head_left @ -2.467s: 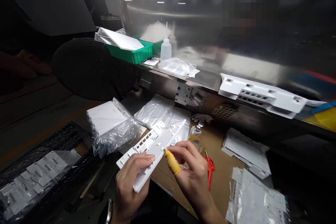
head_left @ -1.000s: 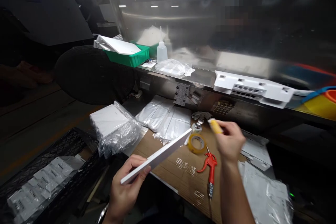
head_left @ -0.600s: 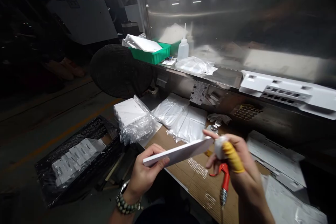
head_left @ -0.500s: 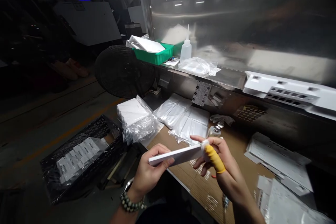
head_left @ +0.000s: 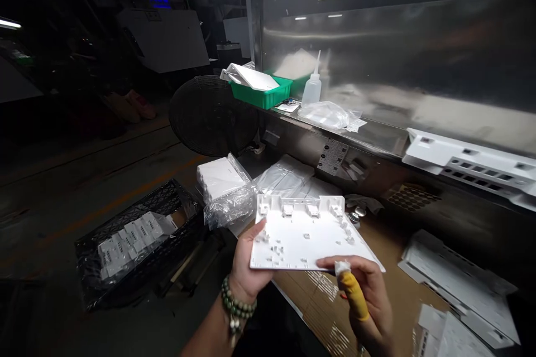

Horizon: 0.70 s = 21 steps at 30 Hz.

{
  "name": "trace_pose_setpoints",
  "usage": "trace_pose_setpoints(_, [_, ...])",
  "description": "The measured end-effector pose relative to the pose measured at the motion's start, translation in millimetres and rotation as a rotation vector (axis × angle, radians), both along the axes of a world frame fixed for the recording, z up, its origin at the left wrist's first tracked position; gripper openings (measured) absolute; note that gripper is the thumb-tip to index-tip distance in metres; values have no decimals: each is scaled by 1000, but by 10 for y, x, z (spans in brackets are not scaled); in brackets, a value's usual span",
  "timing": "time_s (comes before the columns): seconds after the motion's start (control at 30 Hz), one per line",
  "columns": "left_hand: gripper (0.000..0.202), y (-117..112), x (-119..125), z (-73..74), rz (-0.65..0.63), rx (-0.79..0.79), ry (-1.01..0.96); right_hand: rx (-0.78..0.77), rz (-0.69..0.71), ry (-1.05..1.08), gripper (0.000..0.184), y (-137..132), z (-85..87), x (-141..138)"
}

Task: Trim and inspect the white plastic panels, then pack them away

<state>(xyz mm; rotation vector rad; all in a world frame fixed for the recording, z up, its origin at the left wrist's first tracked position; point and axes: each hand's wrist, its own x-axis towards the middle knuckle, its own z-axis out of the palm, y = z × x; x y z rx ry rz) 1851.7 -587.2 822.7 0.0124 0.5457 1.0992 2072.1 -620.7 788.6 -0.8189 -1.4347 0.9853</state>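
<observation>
A white moulded plastic panel (head_left: 301, 240) is held up in front of me, its inner side with clips and small posts facing me. My left hand (head_left: 248, 262) grips its left edge, thumb on the face and the other fingers behind. My right hand (head_left: 368, 284) is at the lower right edge, one finger lying along the rim; its other fingers are partly hidden. A yellow finger sleeve (head_left: 355, 298) with a white tip covers my right thumb. Beyond the panel lie flat clear plastic bags (head_left: 285, 174) and a small jar with a metal lid (head_left: 358, 213).
On the left stand a black crate (head_left: 176, 192) of bagged white parts and a fan (head_left: 213, 117). A bagged stack of panels (head_left: 224, 178) sits at the table's corner. The shelf holds a green bin (head_left: 263, 97) and a squeeze bottle (head_left: 312, 89). More white panels (head_left: 456, 273) lie right.
The panel has turned from edge-on to showing its inner face. My right hand has shifted down to its lower edge, while my left hand keeps hold. The view has swung slightly left.
</observation>
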Motion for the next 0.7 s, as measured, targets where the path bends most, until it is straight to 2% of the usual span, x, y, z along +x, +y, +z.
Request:
trace_pose_setpoints(0.07, [61,87,-10,54,6,-63,6,-22,46,-115,19,-1,22,78])
trace_pose_setpoints(0.17, [66,146,14,132,2,-86,7,145,13,-388,25,0,171,107])
trace_pose_setpoints(0.23, [69,146,83,195,37,-58,28,275,-22,-493,27,-18,312,7])
trace_pose_setpoints(0.37, [79,108,281,322,170,75,118,411,-54,-542,24,-53,528,-369])
trace_pose_setpoints(0.5, [76,84,375,371,186,100,153,460,-61,-565,18,-61,528,-556])
trace_pose_setpoints(0.7, [72,88,330,326,201,82,199,418,-30,-582,17,-64,470,-418])
